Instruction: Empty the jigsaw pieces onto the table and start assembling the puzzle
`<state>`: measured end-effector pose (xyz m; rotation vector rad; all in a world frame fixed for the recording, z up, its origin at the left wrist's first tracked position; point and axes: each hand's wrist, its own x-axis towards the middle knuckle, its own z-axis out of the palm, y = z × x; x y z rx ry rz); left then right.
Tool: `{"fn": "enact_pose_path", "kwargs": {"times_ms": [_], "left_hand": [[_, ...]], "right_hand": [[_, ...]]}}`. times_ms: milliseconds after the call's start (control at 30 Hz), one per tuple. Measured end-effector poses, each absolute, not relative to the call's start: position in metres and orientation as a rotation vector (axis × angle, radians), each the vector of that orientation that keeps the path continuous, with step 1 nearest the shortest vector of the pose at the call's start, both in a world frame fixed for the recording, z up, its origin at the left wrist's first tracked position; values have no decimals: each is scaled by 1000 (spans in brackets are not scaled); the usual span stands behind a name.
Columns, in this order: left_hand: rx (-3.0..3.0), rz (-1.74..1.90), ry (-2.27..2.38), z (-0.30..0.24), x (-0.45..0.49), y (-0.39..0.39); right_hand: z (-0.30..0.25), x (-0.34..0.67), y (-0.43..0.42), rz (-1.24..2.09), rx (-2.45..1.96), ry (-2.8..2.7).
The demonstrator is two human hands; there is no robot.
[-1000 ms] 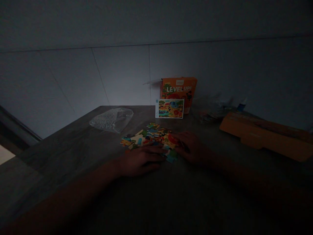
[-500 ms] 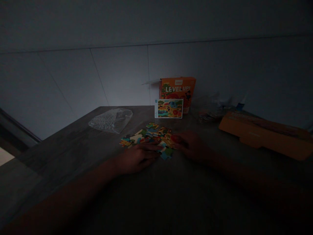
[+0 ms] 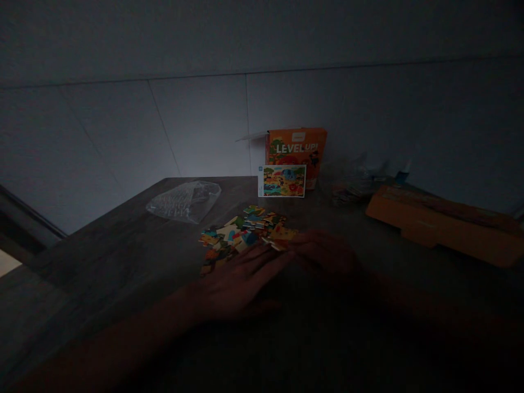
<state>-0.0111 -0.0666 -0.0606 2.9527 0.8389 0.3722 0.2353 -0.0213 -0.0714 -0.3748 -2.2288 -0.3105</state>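
The picture is very dim and underexposed, darkest on the near side of the hands, where the left hand (image 3: pixel 241 278) and right hand (image 3: pixel 327 256) show only as dull reddish shapes with soft, smeared edges. The weak, cool light lies mostly on the wall (image 3: pixel 204 125) beyond them, and only the puzzle pieces (image 3: pixel 241 229) at the fingertips, the card (image 3: pixel 281 181) and the orange box (image 3: pixel 297 147) farther off keep any colour. The clutter (image 3: pixel 356 183) beyond the right hand is blurred past telling.

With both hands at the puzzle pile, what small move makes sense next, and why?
Probably spread the puzzle pieces apart with the left hand: they lie heaped and overlapping just in front of it, and the right hand rests at the heap's right edge.
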Motion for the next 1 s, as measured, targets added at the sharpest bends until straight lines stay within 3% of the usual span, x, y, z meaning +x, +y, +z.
{"fn": "enact_pose_path", "kwargs": {"times_ms": [333,767,1000], "left_hand": [[2667,982,794,-67,-22,-52],[2498,538,1040,-78,-28,-52],[2486,438,1147,-71,-24,-51]], "right_hand": [[-77,231,-33,-38,-461,-2366],[-82,230,-26,374,-596,-2575],[-85,231,-21,297,-767,-2484]]}}
